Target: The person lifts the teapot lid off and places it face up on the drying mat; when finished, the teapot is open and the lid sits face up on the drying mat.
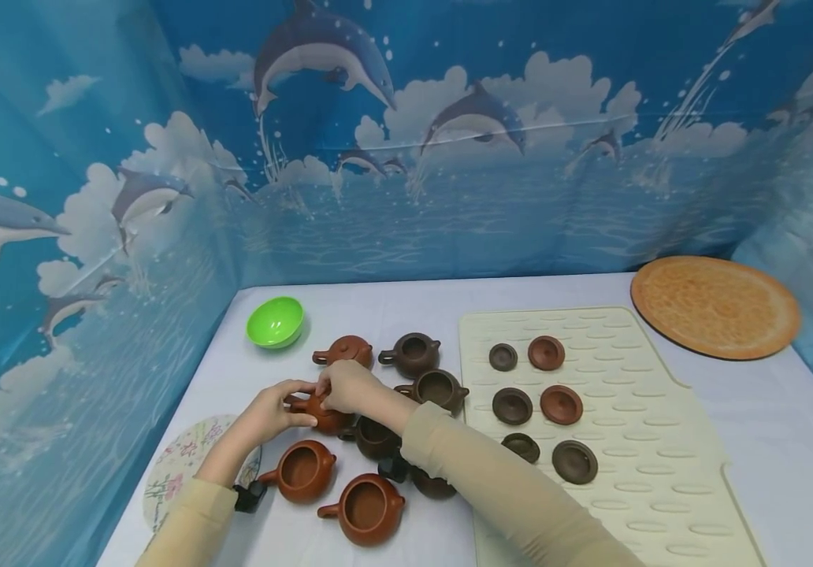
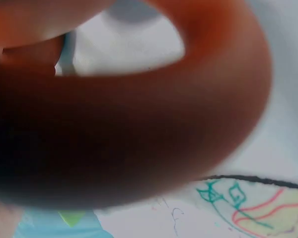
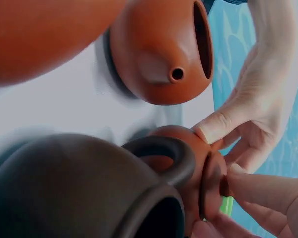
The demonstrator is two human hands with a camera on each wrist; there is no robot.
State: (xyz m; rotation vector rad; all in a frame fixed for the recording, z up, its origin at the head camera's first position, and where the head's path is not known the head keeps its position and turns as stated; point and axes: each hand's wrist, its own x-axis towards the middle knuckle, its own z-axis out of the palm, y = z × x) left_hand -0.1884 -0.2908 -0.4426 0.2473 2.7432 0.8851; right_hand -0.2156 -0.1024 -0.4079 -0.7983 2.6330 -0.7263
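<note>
My left hand (image 1: 272, 411) holds a reddish-brown clay teapot (image 1: 330, 422) between thumb and fingers, on its handle side. Above it, my right hand (image 1: 351, 387) pinches the knob of that pot's lid (image 3: 213, 183), which sits at the pot's mouth; whether it is fully seated I cannot tell. Two lidless red teapots, one left (image 1: 302, 471) and one nearer me (image 1: 365, 510), stand close to my left forearm. Dark teapots (image 1: 437, 387) stand around my right wrist, some partly hidden by it. A blurred brown handle (image 2: 139, 134) fills much of the left wrist view.
Several red and dark lids (image 1: 561, 404) lie on a cream mat (image 1: 647, 441) at right. A lidded red teapot (image 1: 347, 349) and dark open teapot (image 1: 413, 354) stand farther back. A green bowl (image 1: 275, 323), floral round mat (image 1: 172, 468) and pizza-like board (image 1: 714, 307) lie around.
</note>
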